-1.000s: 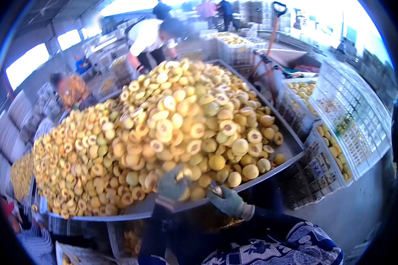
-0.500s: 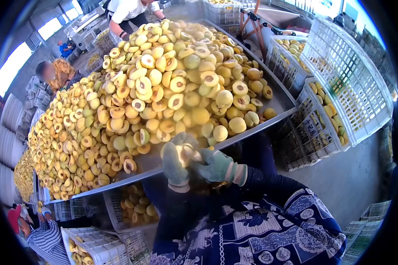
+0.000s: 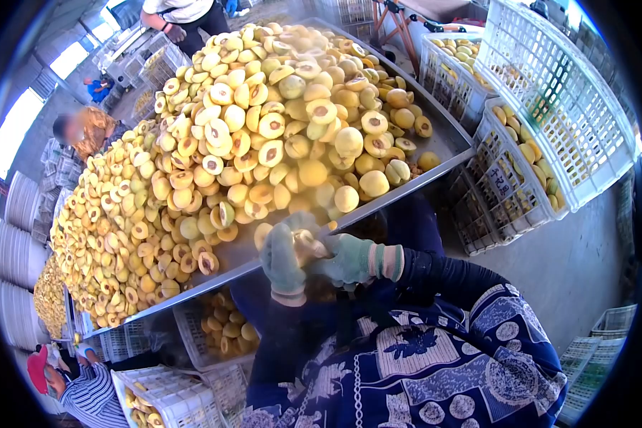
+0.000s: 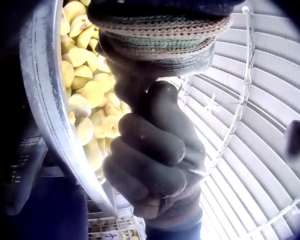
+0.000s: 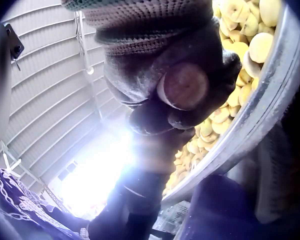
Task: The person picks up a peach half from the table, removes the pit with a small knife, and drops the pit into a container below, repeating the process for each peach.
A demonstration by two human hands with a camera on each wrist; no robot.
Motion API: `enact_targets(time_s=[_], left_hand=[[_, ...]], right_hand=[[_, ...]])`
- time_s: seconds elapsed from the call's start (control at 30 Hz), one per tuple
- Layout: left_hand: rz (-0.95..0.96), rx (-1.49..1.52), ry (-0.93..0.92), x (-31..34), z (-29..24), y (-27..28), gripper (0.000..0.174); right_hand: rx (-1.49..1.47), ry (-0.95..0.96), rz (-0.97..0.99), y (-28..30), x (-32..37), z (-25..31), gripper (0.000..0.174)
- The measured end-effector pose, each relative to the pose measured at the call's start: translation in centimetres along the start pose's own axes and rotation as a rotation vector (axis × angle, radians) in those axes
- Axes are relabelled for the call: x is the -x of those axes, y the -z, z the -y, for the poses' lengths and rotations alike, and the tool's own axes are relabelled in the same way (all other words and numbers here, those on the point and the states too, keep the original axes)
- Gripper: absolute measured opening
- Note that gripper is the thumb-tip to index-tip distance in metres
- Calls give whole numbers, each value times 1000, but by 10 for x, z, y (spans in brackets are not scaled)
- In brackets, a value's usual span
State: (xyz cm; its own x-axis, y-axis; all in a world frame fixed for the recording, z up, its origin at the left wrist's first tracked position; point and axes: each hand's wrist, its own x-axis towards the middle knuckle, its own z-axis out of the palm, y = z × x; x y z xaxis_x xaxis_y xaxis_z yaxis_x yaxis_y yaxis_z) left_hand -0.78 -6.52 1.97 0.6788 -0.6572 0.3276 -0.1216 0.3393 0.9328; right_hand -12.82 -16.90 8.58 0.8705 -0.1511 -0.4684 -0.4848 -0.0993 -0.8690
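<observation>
In the head view, my gloved left hand holds a yellow peach over the near edge of the metal tray. The gloved right hand meets it from the right, its fingers up against the fruit. The right wrist view shows those fingers curled around a tool, whose round, brownish handle end sticks out of the fist. The tool's working end is hidden between the hands. A big heap of halved and whole peaches fills the tray, many with pits showing.
White plastic crates with peaches stand right of the tray, one crate tipped on its side on top. Another crate of peaches sits below left. A person in a striped shirt is at lower left; others are beyond the heap.
The left hand has come back from the heap with a peach, and both hands have met at the tray edge. Over the last half second they stay together there. The head view has tilted down.
</observation>
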Motion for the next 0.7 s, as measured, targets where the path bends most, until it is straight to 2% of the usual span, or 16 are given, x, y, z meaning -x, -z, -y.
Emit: enact_targets(time_s=[0.03,0.07,0.1,0.17,0.2,0.23,0.3,0.37,0.43,0.47,0.5,0.57,0.6,0.63,0.7], left_hand=[[48,112,93,0,4,2,40],[33,-233,16,5,44,24,42],[32,-234,24,3,35,20,42],[204,153,214,-5,-2,2,43],[125,357,356,-4,-9,-6,42],[120,355,358,-3,-4,-7,42],[110,412,339,1,9,-2,37],[97,206,145,3,7,-8,35],[223,-91,-36,-2,-12,-11,34],[201,102,178,0,-7,-10,35],[200,105,185,1,-4,-7,35],[185,254,381,-3,6,-5,35],[129,393,366,-2,10,-10,36],[109,293,334,-1,5,-11,36],[137,550,550,-3,13,-3,43]], right_hand=[[-36,-61,51,1,-6,-9,19],[-28,62,42,-2,-21,-32,15],[-32,57,46,1,-22,-39,15],[264,284,173,10,-24,-47,12],[270,64,210,12,-6,-16,13],[269,63,216,12,-7,-20,13],[-237,-136,217,8,-13,-30,30],[-203,-102,242,9,-14,-36,29],[-185,-73,253,7,-17,-31,28],[-13,-126,237,11,-17,-27,30],[157,-183,209,14,-15,-25,33],[117,-173,195,16,-13,-24,34],[69,-167,248,20,-8,-18,33],[17,-159,301,22,-4,-15,33],[-47,-147,263,17,-8,-24,31]])
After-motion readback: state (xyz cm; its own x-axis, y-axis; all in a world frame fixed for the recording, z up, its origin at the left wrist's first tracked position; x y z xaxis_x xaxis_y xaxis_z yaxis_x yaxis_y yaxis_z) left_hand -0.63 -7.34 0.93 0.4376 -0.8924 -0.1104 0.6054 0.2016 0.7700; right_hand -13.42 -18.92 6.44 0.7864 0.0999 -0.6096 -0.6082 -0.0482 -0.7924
